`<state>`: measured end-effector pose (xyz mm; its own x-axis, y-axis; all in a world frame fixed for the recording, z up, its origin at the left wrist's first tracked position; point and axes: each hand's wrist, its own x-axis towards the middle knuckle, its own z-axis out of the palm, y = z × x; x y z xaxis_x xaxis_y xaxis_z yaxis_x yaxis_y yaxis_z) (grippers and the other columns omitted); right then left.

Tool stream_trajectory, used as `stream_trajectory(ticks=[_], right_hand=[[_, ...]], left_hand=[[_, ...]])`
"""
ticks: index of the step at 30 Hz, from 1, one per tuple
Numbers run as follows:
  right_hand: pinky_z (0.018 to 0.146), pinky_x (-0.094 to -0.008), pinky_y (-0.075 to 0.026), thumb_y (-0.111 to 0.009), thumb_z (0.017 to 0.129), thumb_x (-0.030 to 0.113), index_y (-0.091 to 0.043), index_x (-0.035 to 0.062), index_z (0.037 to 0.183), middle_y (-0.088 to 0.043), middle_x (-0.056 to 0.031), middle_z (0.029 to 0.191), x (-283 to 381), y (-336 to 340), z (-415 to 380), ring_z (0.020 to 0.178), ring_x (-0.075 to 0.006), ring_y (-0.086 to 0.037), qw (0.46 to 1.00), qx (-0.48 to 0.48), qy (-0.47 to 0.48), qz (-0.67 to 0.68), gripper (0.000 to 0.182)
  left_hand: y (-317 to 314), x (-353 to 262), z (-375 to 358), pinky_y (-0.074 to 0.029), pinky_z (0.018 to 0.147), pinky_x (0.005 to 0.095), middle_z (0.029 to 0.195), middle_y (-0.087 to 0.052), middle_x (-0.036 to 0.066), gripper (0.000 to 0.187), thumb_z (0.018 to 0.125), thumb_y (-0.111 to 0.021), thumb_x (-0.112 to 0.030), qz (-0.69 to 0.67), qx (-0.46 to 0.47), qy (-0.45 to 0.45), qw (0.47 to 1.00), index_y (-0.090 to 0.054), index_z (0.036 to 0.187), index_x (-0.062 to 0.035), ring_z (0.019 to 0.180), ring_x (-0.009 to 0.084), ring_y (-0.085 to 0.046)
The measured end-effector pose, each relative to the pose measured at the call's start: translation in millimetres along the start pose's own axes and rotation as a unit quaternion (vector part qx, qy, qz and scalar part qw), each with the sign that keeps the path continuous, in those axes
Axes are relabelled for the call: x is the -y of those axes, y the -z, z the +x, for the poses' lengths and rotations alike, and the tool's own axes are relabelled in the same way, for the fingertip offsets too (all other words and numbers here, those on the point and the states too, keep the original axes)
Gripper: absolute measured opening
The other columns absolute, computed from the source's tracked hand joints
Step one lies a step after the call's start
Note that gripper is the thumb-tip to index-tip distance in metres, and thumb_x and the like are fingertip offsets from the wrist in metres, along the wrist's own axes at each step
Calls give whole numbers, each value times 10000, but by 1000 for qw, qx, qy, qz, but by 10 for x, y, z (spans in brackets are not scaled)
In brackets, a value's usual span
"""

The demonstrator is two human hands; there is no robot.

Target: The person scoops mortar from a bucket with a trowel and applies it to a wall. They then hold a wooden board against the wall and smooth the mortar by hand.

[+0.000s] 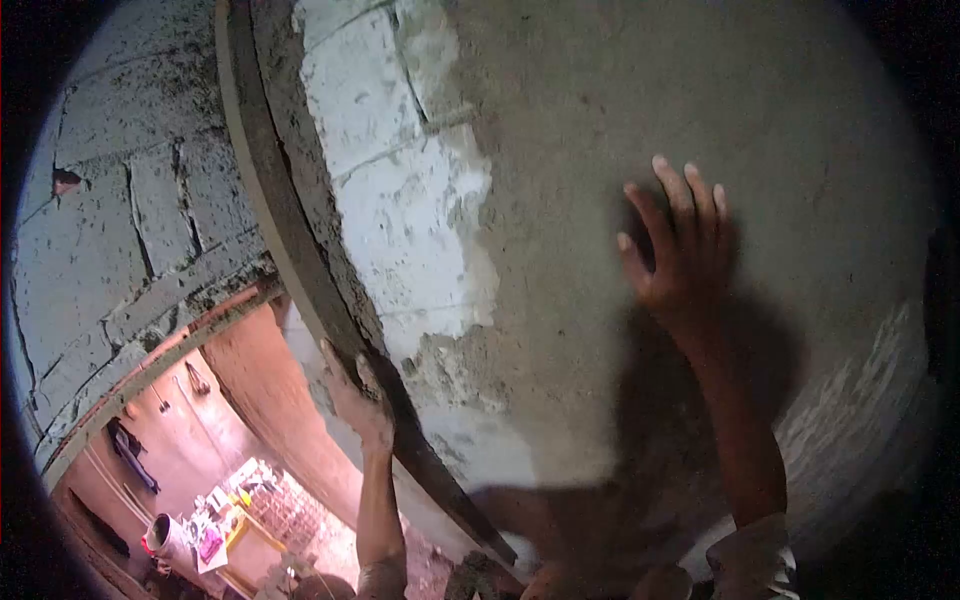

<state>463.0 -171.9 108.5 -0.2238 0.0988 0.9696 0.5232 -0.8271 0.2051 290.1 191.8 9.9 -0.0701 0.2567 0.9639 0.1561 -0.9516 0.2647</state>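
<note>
My left hand (362, 405) grips the edge of a long, narrow board (285, 215), its thumb on one side and its fingers on the other. The board runs from the top left down to the bottom middle and looks bowed through the lens. It lies along the edge of a block wall partly coated with grey plaster (590, 90). My right hand (685, 245) is laid on the plaster with its fingers spread, holding nothing. Between the board and the plaster, bare pale blocks (390, 220) show.
Rough grey blockwork (90, 240) stands at the left above an opening with a lintel (150, 365). Through the opening is a lit room with a cluttered table (245, 560), a bucket-like container (165, 535) and things hung on the wall. Shadows darken the lower wall.
</note>
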Motion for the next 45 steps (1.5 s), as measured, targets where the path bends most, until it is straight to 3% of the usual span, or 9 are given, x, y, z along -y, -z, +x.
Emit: stream_trajectory(ticks=[5, 10, 15, 24, 34, 38, 40, 42, 45], right_hand=[[1127, -579, -234, -738, 805, 354, -492, 181, 1344, -346, -101, 1480, -12, 95, 41, 1386, -343, -288, 999, 31, -15, 27, 617], [1164, -559, -154, -721, 832, 373, -488, 184, 1357, -293, -80, 1498, 0, 91, 13, 1416, -321, -211, 995, 79, -44, 42, 605], [1179, -541, -114, -698, 852, 400, -482, 196, 1368, -272, -68, 1502, 14, 118, 21, 1429, -304, -169, 993, 105, -45, 31, 595], [1184, -530, -110, -673, 872, 407, -482, 217, 1379, -249, -48, 1531, -5, 86, -8, 1434, -291, -170, 992, 113, -57, 29, 574], [1185, -535, -131, -641, 892, 392, -480, 222, 1378, -280, -56, 1525, 19, 92, -5, 1430, -295, -202, 993, 92, -57, 52, 540], [1182, -535, -139, -648, 882, 403, -483, 222, 1370, -289, -57, 1513, 9, 65, -15, 1428, -289, -202, 995, 82, -46, 26, 546], [1180, -536, -143, -653, 876, 406, -484, 223, 1368, -291, -58, 1511, -11, 67, 7, 1427, -288, -205, 996, 81, -44, 21, 552], [1171, -548, -157, -678, 856, 402, -494, 222, 1360, -297, -62, 1505, -2, 49, -9, 1415, -300, -225, 995, 77, -45, 33, 566], [1164, -559, -165, -692, 849, 384, -504, 218, 1353, -303, -66, 1500, -15, 72, 8, 1404, -316, -242, 994, 88, -45, 46, 563]], left_hand=[[-96, -287, 1463, -428, 954, 455, 1240, -548, 293, 555, 1000, -491, -226, 6, -84, -115, 990, -296, 1494, -68, 1112, 428, -550], [-146, -494, 2613, -462, 806, 514, 1053, -607, 267, 576, 993, -489, -295, 64, -54, -64, 994, -264, 1516, -207, 921, 445, -593], [-150, -539, 3199, -462, 771, 522, 978, -612, 274, 603, 987, -484, -320, 92, -66, -74, 991, -224, 1524, -235, 881, 443, -599], [-201, -496, 3363, -478, 767, 520, 975, -633, 275, 584, 974, -500, -350, 66, -81, -75, 992, -297, 1503, -204, 878, 459, -615], [-101, -271, 2208, -463, 796, 511, 994, -614, 279, 591, 982, -506, -310, 90, -74, -88, 989, -279, 1511, -175, 924, 449, -587], [-225, -230, 2556, -468, 741, 526, 932, -629, 266, 617, 982, -502, -320, 109, -124, -136, 977, -238, 1524, -191, 818, 437, -607], [-85, -518, 2893, -472, 727, 534, 932, -631, 262, 621, 975, -513, -319, 102, -38, -54, 993, -235, 1523, -228, 799, 443, -611], [-203, -440, 3393, -477, 729, 532, 952, -632, 262, 597, 974, -511, -348, 112, -89, -116, 983, -262, 1509, -261, 833, 441, -621], [-345, -543, 3927, -492, 744, 529, 961, -650, 245, 563, 977, -489, -389, 200, -107, -87, 970, -299, 1492, -260, 884, 444, -637]])
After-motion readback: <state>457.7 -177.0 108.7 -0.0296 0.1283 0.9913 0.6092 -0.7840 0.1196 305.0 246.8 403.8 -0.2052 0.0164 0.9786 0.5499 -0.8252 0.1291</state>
